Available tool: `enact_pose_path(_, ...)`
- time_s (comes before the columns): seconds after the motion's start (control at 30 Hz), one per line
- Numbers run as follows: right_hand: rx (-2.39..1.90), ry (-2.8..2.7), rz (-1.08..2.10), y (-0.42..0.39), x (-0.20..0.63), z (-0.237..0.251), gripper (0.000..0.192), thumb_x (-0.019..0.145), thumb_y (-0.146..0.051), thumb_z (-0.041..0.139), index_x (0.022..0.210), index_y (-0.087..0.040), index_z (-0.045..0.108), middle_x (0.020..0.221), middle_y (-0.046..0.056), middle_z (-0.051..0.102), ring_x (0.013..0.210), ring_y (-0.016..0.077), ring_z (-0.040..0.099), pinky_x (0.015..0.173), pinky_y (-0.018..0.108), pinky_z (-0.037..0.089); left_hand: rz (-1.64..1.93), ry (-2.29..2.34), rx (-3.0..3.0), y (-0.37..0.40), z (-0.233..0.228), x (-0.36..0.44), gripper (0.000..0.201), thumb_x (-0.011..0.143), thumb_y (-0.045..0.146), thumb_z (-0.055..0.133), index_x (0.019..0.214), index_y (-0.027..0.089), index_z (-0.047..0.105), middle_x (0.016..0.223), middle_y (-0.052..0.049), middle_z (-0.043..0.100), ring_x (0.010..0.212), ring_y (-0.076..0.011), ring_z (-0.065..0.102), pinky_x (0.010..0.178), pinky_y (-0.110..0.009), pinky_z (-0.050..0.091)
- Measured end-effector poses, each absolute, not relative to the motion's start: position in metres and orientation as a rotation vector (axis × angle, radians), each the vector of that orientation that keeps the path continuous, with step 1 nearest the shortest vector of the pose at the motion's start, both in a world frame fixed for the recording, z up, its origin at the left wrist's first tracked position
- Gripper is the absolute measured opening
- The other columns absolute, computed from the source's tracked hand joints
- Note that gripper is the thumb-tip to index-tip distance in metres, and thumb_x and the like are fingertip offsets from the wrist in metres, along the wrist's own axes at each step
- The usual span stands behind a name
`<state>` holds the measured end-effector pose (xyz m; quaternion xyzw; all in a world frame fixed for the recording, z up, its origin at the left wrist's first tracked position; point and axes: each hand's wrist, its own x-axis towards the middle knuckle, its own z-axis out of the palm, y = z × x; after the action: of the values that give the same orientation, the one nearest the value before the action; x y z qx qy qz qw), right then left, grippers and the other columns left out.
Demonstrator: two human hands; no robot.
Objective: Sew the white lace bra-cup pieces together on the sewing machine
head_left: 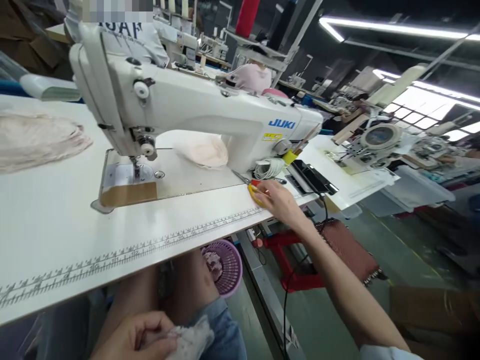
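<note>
1. Left hand (138, 337): low over the lap, thumb and fingers pinching a crumpled pale cloth (193, 342).
2. Purple basket (231, 267): below the table edge, scraps inside.
3. Right hand (280, 202): forearm slants in from lower right, hand palm-down over the front of the table (168, 215), fingers curled together at the scissors' yellow handle. Can't tell if they grip it or go through the loops.
4. Scissors (252, 192): on the table, right of the ruler's middle. Long axis diagonal; handle toward the person, blades pointing forward-left at the sewing machine's base.
5. Coiled cord (268, 169): just beyond the scissors.
6. Sewing machine (195, 102): across the table, pale fabric piece (210, 152) under its arm.
</note>
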<state>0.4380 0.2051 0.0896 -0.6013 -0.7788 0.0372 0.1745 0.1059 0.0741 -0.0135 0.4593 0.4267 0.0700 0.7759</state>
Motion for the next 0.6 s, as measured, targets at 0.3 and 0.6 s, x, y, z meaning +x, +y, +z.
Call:
enact_pose_path(0.3, -1.671, -2.255, 0.124, 0.231, 0.464, 0.054, 0.016, 0.084, -0.028, 0.051, 0.098, -0.02, 0.055, 0.087, 0.01, 0.053, 0.083, 0.0251, 0.05, 0.074, 0.037, 0.038, 0.261, 1.057, 0.718, 0.07, 0.016, 0.09, 0.047, 0.06, 0.053, 0.074, 0.078, 0.01, 0.068, 0.058, 0.001, 0.059, 0.052, -0.0085, 0.043, 0.051, -0.019, 0.029)
enact_pose_path(0.6, -1.677, -2.248, 0.179, 0.167, 0.429, 0.082, 0.021, 0.081, -0.031, 0.057, 0.099, -0.022, 0.053, 0.088, 0.009, 0.055, 0.074, 0.0214, 0.054, 0.064, 0.033, 0.043, 0.292, 0.986, 0.744, 0.059, 0.007, 0.079, 0.04, 0.067, 0.045, 0.072, 0.087, 0.011, 0.072, 0.068, -0.004, 0.07, 0.058, -0.0112, 0.054, 0.055, -0.019, 0.037)
